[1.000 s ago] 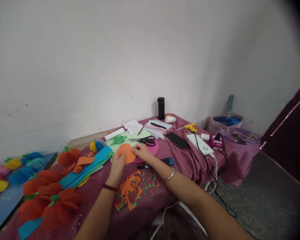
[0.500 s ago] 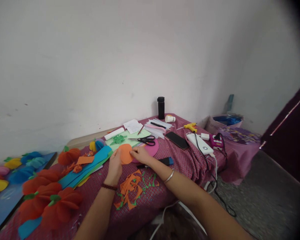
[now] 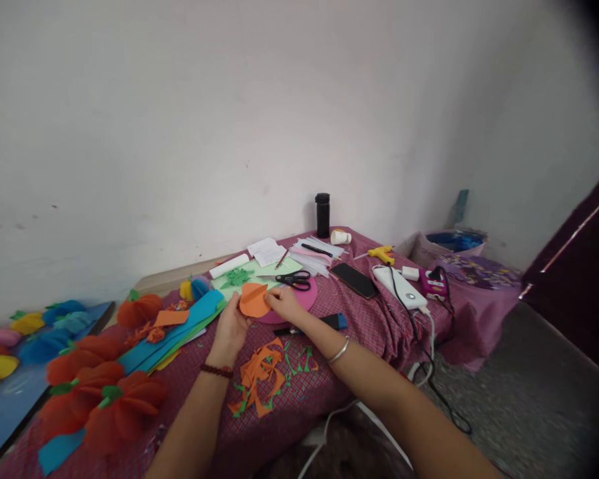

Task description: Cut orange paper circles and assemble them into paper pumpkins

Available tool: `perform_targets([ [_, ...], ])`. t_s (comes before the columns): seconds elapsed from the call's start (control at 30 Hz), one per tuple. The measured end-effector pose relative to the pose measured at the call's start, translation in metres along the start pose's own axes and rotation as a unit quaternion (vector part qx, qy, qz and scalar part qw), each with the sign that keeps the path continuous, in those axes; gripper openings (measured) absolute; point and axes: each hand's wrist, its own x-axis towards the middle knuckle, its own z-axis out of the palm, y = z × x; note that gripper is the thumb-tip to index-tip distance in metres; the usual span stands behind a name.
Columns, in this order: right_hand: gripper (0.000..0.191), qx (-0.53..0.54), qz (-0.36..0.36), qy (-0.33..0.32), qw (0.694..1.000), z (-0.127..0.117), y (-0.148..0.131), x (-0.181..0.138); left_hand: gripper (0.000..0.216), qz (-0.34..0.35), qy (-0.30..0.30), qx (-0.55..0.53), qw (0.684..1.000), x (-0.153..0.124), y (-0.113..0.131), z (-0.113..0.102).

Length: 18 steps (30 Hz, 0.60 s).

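A round stack of orange paper (image 3: 253, 303) is held up between both hands above the table. One of its layers stands up as a flap in the middle. My left hand (image 3: 232, 326) grips the paper's left edge, its fingers partly hidden behind it. On the right edge, my right hand (image 3: 283, 305) pinches the paper with its fingertips. Just beyond lies a pink paper disc (image 3: 307, 296), with black-handled scissors (image 3: 297, 279) on it. Orange and green paper scraps (image 3: 262, 376) are heaped between my forearms.
Finished orange paper pumpkins (image 3: 122, 409) and blue paper strips (image 3: 180, 332) lie on the left. To the right are a phone (image 3: 354, 281), a white power bank (image 3: 400, 287) with cables and a yellow glue gun (image 3: 381, 254). A black bottle (image 3: 322, 216) stands near the wall.
The orange paper has gone from flat and facing me to tilted, with a layer now raised in its middle. My left hand has turned further under it.
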Motion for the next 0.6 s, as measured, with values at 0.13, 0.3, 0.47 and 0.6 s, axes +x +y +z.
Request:
perform_targets([
  [0.13,0.025,0.027,-0.007,-0.016,0.999,0.002,0.004,0.001,0.019,0.022,0.016,0.04,0.999,0.004,-0.003,-0.006],
  [0.3,0.05,0.104,-0.002,-0.006,0.995,0.003,0.003,-0.003,0.028,0.027,0.004,0.082,0.996,0.004,-0.006,-0.01],
  [0.47,0.054,0.114,-0.091,0.0,0.989,-0.001,-0.007,-0.005,0.035,0.004,-0.02,0.084,0.996,0.002,-0.008,-0.008],
  [0.6,0.013,0.126,-0.105,0.002,0.986,-0.002,-0.006,-0.002,0.036,-0.003,-0.024,0.089,0.996,0.003,-0.01,-0.008],
])
